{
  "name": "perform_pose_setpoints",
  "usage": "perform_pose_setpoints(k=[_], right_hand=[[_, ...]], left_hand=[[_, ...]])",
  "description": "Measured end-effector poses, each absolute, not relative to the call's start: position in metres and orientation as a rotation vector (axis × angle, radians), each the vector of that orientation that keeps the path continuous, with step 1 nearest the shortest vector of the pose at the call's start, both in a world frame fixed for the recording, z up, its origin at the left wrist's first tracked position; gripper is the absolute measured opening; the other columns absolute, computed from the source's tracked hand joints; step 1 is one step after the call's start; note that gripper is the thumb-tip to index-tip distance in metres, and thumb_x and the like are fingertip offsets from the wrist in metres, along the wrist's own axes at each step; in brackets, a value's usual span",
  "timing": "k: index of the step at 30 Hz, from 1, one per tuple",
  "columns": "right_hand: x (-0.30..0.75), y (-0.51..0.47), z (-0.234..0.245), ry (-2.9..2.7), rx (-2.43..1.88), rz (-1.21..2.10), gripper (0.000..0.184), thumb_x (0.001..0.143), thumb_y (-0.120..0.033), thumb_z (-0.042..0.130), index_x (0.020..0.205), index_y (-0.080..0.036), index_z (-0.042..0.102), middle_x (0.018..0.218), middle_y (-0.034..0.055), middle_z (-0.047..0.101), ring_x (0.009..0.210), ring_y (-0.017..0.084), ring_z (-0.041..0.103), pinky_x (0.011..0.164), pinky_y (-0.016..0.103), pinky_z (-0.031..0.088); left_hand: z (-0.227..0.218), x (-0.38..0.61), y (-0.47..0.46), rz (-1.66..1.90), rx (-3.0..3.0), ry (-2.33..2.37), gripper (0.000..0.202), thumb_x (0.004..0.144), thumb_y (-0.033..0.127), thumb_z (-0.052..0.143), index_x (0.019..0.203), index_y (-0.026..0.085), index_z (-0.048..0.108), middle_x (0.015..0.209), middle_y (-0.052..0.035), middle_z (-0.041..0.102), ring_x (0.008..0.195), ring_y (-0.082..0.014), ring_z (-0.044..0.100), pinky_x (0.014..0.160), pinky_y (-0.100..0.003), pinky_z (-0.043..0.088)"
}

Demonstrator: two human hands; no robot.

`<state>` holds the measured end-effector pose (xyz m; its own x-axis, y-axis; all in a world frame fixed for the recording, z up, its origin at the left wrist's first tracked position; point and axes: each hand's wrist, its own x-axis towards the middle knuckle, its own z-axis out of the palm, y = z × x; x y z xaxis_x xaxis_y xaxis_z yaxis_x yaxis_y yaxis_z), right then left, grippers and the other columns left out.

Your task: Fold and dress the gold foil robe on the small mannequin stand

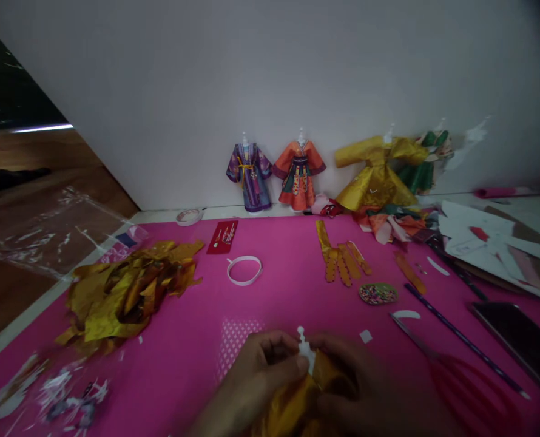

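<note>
Near the bottom centre, a small white doll form [305, 352] stands up between my hands, its neck and round top knob showing. Gold fabric [292, 403] wraps its body and hangs below it. My left hand [267, 367] pinches the form's shoulder and the cloth edge between thumb and fingers. On the other side, my right hand [361, 379] is closed around the gold fabric, its fingertips partly hidden by the cloth and blurred. The form's lower part is hidden by cloth and hands.
Red-handled scissors [434, 355], a dark pencil [468, 340] and a phone [520, 337] lie at right. Gold scraps [119, 291] heap at left. A white ring [244, 271] and a dish of beads [378, 294] lie mid-table. Dressed doll forms [300, 173] stand along the wall.
</note>
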<state>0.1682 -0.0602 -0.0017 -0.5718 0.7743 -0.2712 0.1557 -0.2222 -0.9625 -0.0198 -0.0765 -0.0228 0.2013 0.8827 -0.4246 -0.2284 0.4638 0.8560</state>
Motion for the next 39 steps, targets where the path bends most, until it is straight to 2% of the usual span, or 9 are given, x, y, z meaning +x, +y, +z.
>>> perform_pose_setpoints(k=[5, 10, 13, 18, 23, 27, 30, 36, 39], right_hand=[[0.172, -0.062, 0.006, -1.642, -1.268, 1.772, 0.058, 0.063, -0.017, 0.064, 0.12, -0.026, 0.069, 0.109, 0.0041, 0.071, 0.101, 0.026, 0.068, 0.087, 0.035, 0.054], [0.171, -0.064, -0.006, -1.686, -1.128, 1.664, 0.043, 0.072, -0.024, 0.068, 0.114, -0.029, 0.074, 0.111, 0.0054, 0.071, 0.105, 0.027, 0.067, 0.088, 0.034, 0.056], [0.171, -0.064, -0.01, -1.754, -1.147, 1.617, 0.04, 0.075, -0.022, 0.067, 0.113, -0.03, 0.075, 0.107, 0.0044, 0.072, 0.102, 0.025, 0.068, 0.086, 0.033, 0.057], [0.171, -0.06, -0.006, -1.764, -1.217, 1.542, 0.045, 0.072, -0.017, 0.065, 0.115, -0.028, 0.075, 0.111, 0.0056, 0.073, 0.109, 0.026, 0.066, 0.093, 0.036, 0.055], [0.172, -0.057, -0.002, -1.723, -1.187, 1.637, 0.044, 0.071, -0.019, 0.067, 0.111, -0.03, 0.077, 0.107, 0.0054, 0.074, 0.109, 0.028, 0.066, 0.091, 0.038, 0.056], [0.177, -0.06, -0.017, -1.715, -1.241, 1.615, 0.048, 0.069, -0.022, 0.071, 0.116, -0.032, 0.076, 0.124, 0.0063, 0.07, 0.124, 0.033, 0.059, 0.104, 0.045, 0.049], [0.181, -0.063, -0.029, -1.719, -1.294, 1.564, 0.054, 0.069, -0.027, 0.075, 0.123, -0.029, 0.072, 0.137, 0.0076, 0.063, 0.133, 0.034, 0.052, 0.111, 0.048, 0.043], [0.182, -0.064, -0.029, -1.732, -1.27, 1.574, 0.056, 0.069, -0.022, 0.072, 0.124, -0.029, 0.072, 0.138, 0.0077, 0.063, 0.135, 0.034, 0.051, 0.112, 0.047, 0.042], [0.184, -0.066, -0.03, -1.717, -1.341, 1.544, 0.057, 0.069, -0.025, 0.074, 0.126, -0.027, 0.07, 0.144, 0.0089, 0.059, 0.137, 0.033, 0.049, 0.114, 0.048, 0.04]], left_hand=[[-0.013, -0.014, -0.083, 0.898, 0.695, 1.155, 0.033, 0.067, 0.044, 0.087, 0.078, 0.016, 0.073, 0.069, -0.0004, 0.068, 0.065, -0.0144, 0.058, 0.063, -0.027, 0.04], [-0.013, -0.011, -0.084, 0.876, 0.68, 1.138, 0.037, 0.062, 0.046, 0.09, 0.075, 0.016, 0.072, 0.066, 0.0008, 0.065, 0.062, -0.0131, 0.056, 0.062, -0.026, 0.04], [-0.013, -0.01, -0.082, 0.879, 0.672, 1.138, 0.038, 0.062, 0.047, 0.091, 0.075, 0.016, 0.073, 0.067, 0.0008, 0.066, 0.064, -0.0135, 0.057, 0.063, -0.026, 0.04], [-0.014, -0.013, -0.078, 0.873, 0.593, 1.08, 0.034, 0.062, 0.042, 0.091, 0.077, 0.017, 0.074, 0.071, -0.0004, 0.069, 0.067, -0.0141, 0.06, 0.066, -0.027, 0.043], [-0.022, -0.016, -0.075, 0.883, 0.467, 1.01, 0.03, 0.062, 0.038, 0.09, 0.077, 0.017, 0.075, 0.071, -0.0021, 0.07, 0.071, -0.017, 0.064, 0.071, -0.03, 0.047], [-0.021, -0.015, -0.078, 0.877, 0.48, 1.043, 0.022, 0.058, 0.028, 0.089, 0.071, 0.017, 0.074, 0.067, -0.0008, 0.068, 0.063, -0.0143, 0.06, 0.062, -0.026, 0.043], [-0.017, -0.014, -0.081, 0.877, 0.463, 1.023, 0.018, 0.061, 0.024, 0.086, 0.072, 0.017, 0.074, 0.068, -0.0015, 0.069, 0.064, -0.0145, 0.061, 0.063, -0.026, 0.042], [-0.019, -0.016, -0.077, 0.864, 0.427, 0.962, 0.024, 0.058, 0.027, 0.089, 0.073, 0.015, 0.075, 0.069, -0.0022, 0.071, 0.067, -0.0157, 0.063, 0.07, -0.027, 0.044], [-0.024, -0.016, -0.075, 0.897, 0.438, 0.946, 0.023, 0.055, 0.026, 0.09, 0.07, 0.014, 0.077, 0.067, -0.0024, 0.072, 0.068, -0.0154, 0.064, 0.07, -0.026, 0.044]])
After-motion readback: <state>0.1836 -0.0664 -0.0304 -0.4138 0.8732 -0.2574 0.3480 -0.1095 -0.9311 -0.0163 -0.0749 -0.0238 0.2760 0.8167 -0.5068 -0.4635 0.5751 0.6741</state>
